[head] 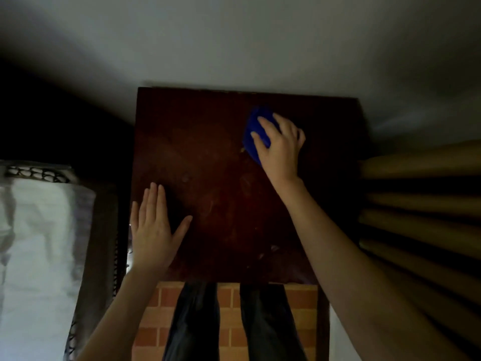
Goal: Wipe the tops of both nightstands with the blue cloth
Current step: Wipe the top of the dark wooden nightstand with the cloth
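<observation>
From the head view, our right hand (279, 147) keeps a closed grip on the blue cloth (256, 134), pressed on the far right part of the dark nightstand (223, 194) surface. Our left hand (153, 230) lies flat, fingers open, on its near left corner, beside the bed (39, 243).

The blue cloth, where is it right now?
The blue cloth lies under the right hand on the nightstand, toward its far right corner near the wall.
</observation>
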